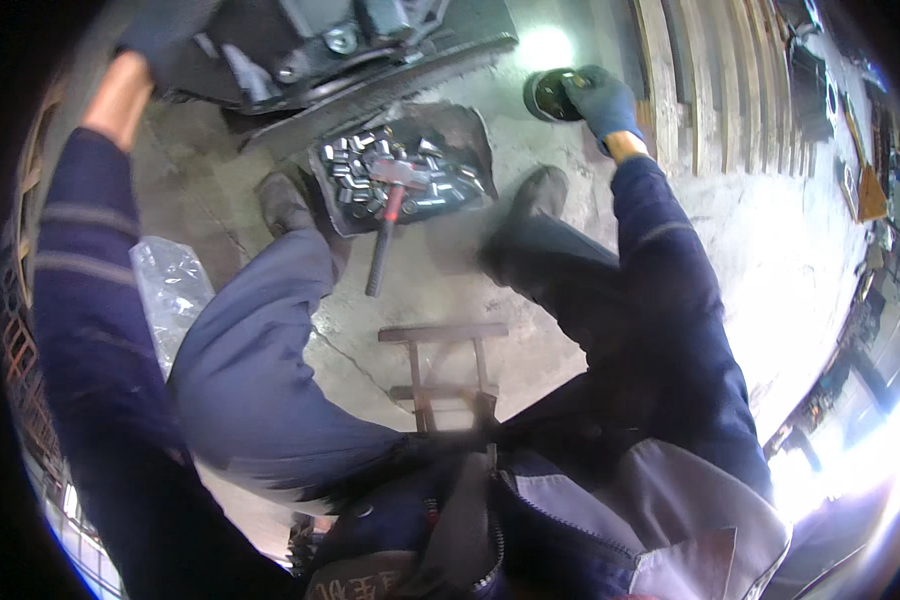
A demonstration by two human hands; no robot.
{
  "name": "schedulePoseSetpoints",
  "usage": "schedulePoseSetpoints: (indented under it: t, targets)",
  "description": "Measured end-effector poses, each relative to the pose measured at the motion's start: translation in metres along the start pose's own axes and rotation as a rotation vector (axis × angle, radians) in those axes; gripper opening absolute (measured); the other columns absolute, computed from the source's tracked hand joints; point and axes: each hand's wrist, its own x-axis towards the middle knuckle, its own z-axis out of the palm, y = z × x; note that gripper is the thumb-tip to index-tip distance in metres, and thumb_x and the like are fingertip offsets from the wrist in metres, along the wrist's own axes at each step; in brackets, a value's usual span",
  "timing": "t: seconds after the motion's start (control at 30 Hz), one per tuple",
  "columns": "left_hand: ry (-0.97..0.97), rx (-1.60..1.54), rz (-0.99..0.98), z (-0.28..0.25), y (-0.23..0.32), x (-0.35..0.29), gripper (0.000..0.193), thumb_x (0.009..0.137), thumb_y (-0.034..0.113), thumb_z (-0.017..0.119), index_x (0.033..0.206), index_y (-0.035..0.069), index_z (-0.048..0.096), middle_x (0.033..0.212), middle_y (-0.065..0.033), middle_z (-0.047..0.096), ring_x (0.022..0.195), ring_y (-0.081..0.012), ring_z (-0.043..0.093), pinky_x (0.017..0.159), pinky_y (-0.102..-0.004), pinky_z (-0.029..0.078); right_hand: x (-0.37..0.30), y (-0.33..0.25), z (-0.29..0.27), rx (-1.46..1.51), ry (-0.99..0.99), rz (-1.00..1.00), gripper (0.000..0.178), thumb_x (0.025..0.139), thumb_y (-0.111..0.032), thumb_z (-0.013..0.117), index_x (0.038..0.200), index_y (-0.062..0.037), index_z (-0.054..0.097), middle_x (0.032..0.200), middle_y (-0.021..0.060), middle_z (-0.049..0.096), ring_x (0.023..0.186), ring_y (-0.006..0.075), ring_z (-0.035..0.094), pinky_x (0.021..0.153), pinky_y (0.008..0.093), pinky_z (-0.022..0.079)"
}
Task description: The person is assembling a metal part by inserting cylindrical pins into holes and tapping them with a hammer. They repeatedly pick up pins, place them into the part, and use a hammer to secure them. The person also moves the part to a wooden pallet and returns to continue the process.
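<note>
At the far right, my right hand (608,102) in a grey-blue glove closes on the edge of a dark, round, cup-like container (552,94), its inside dark and shiny. My left hand (170,38), also gloved, reaches to the upper left against a large black metal assembly (320,50); its fingers blend into the dark and cannot be made out. Between my feet sits a black tray (345,220) holding many short, shiny metal sleeves (355,180). A hammer (391,205) with a red neck and dark grip lies across them, its handle hanging over the tray's near edge.
Wooden pallet slats (705,90) stand at the upper right. Clear plastic sheeting (173,285) lies on the floor beside my left leg. A small stool-like frame (445,335) is between my knees. My shoes (542,192) flank the tray on the concrete floor (440,275).
</note>
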Motion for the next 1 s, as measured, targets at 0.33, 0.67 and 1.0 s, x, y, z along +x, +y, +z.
schedulePoseSetpoints:
  t: [0.33,0.67,1.0]
  targets:
    - [-0.032,0.463,-0.213,-0.007,-0.018,0.011,0.065,0.102,0.059,0.045,0.103,0.002,0.075,0.099,-0.0289,0.071,0.097,-0.0441,0.070,0.089,-0.0498,0.052,-0.010,-0.180,-0.151,0.181,0.049,-0.409,0.034,0.087,-0.030,0.081,0.111,-0.0058,0.077,0.103,0.0158,0.076,0.092,0.0234,0.074,0.085,0.0341,0.057]
    - [-0.006,0.474,-0.221,-0.003,-0.015,0.008,0.065,0.104,0.058,0.041,0.104,0.004,0.076,0.103,-0.0283,0.071,0.100,-0.0459,0.068,0.094,-0.0504,0.050,-0.003,-0.287,-0.139,0.013,-0.058,-0.680,0.038,0.085,-0.033,0.081,0.112,-0.0064,0.076,0.097,0.0182,0.076,0.089,0.0328,0.075,0.082,0.0381,0.058]
    - [0.008,0.381,-0.275,-0.007,-0.001,0.004,0.051,0.101,0.047,0.054,0.114,0.003,0.074,0.112,-0.0287,0.071,0.107,-0.0442,0.069,0.092,-0.0500,0.052,0.023,-0.288,-0.107,-0.305,-0.039,-0.804,0.044,0.083,-0.043,0.079,0.103,-0.0035,0.076,0.100,0.0226,0.074,0.093,0.0402,0.072,0.083,0.0447,0.058]
